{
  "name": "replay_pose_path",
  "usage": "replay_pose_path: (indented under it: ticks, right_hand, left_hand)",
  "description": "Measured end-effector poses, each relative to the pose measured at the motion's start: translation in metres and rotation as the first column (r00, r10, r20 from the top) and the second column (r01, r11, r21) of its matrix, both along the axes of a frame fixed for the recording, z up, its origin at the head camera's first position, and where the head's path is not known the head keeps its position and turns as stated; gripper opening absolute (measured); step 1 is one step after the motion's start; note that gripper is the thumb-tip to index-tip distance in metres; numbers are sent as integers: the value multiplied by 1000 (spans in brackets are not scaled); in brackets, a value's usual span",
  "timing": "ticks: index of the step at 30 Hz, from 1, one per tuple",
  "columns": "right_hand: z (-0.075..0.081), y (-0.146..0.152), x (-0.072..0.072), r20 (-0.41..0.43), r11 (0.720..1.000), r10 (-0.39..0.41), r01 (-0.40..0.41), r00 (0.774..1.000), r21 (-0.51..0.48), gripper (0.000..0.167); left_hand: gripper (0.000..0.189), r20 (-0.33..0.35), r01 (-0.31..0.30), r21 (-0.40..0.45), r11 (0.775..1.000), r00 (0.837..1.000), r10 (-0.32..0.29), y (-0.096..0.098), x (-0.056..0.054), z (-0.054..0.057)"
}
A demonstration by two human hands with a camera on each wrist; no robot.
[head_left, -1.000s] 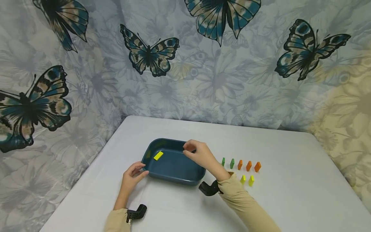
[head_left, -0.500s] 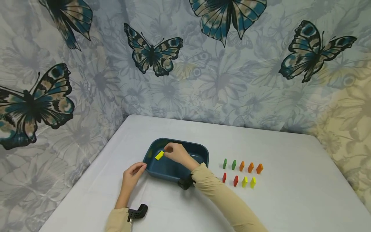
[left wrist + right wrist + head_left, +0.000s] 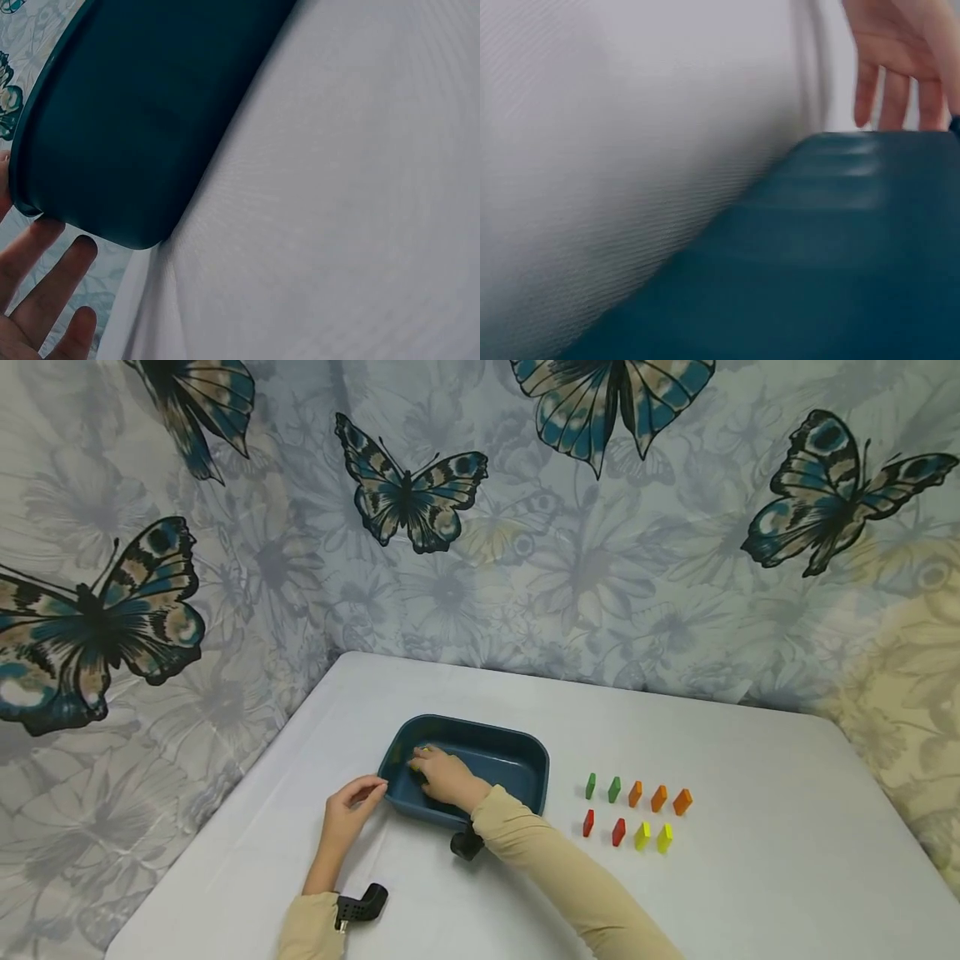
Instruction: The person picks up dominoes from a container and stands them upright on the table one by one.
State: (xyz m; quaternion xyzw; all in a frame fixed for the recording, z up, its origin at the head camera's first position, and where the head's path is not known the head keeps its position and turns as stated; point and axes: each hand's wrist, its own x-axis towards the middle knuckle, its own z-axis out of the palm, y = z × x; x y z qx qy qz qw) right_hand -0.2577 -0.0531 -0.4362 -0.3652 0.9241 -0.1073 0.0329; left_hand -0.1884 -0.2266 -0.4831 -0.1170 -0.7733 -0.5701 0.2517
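A dark teal rectangular tray [image 3: 495, 768] stands on the white table. Inside its left end my right hand [image 3: 446, 779] reaches down, fingers curled about a small yellow block [image 3: 427, 748]. The fingers hide most of this block. My left hand [image 3: 352, 806] holds the tray's near left corner; in the left wrist view, fingertips of the left hand [image 3: 37, 300] meet the rim of the tray [image 3: 135, 135]. The right wrist view shows the outer wall of the tray [image 3: 802, 270] and a hand [image 3: 900, 67] beyond its far end.
Right of the tray, small blocks stand upright in two rows. Two green blocks [image 3: 614, 789] and several orange blocks [image 3: 659, 798] form the back row. Two red blocks [image 3: 618, 832] and two yellow blocks [image 3: 664, 837] form the front one. A patterned cloth [image 3: 585, 568] hangs behind the table.
My right hand has moved left across the tray and down onto the yellow block. The left hand stays at the tray's corner, its thumb and fingers closer together.
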Motion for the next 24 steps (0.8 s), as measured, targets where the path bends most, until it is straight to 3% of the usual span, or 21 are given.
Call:
replay_pose_path:
  ticks: [4,7,11,14,18,24]
  right_hand:
    - [1,-2,6,-120,994,14,-1,993,105,26]
    - [-1,-3,8,-225,986,0,37,974,162,22]
    - [-3,-2,10,-301,953,-7,98,954,288,31]
    - [-3,-2,9,-290,933,-17,119,957,338,33]
    - [-2,-3,7,-263,948,-58,136,963,289,17]
    - [0,2,7,-111,985,-149,157,983,74,9]
  left_hand:
    - [8,-28,2,-14,1000,1000,-3,6,7,16]
    - [8,-29,-2,-23,1000,1000,1,10,12,26]
    - [9,-19,-4,-25,1000,1000,4,11,12,24]
    - [9,-22,6,-14,1000,1000,-6,7,8,15]
    - [9,-34,23,5,1000,999,-23,2,2,3]
    - [9,-68,51,14,999,996,-49,2,2,1]
